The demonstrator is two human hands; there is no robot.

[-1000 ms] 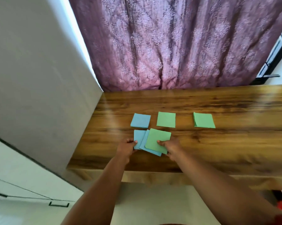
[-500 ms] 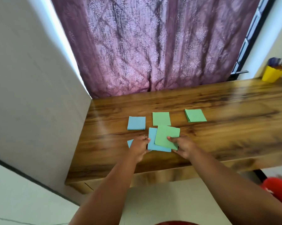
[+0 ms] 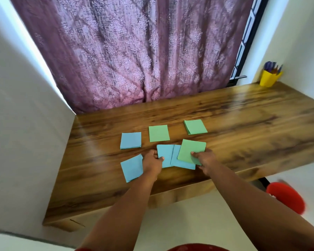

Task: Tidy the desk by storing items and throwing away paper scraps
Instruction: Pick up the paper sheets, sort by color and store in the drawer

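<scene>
On the wooden desk [image 3: 243, 124] lie four blue and three green paper squares. Your left hand [image 3: 152, 163] pinches a blue square [image 3: 164, 154]; your right hand [image 3: 205, 160] pinches the overlapping green square [image 3: 190, 150].

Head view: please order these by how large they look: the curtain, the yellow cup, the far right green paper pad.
1. curtain
2. far right green paper pad
3. yellow cup
The pad and cup look nearly alike; the cup stands farther away, so that order is unsure.

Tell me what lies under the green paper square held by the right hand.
The green square pinched by the right hand overlaps a blue sheet on the desk. Whatever else lies beneath the green square is covered.
</scene>
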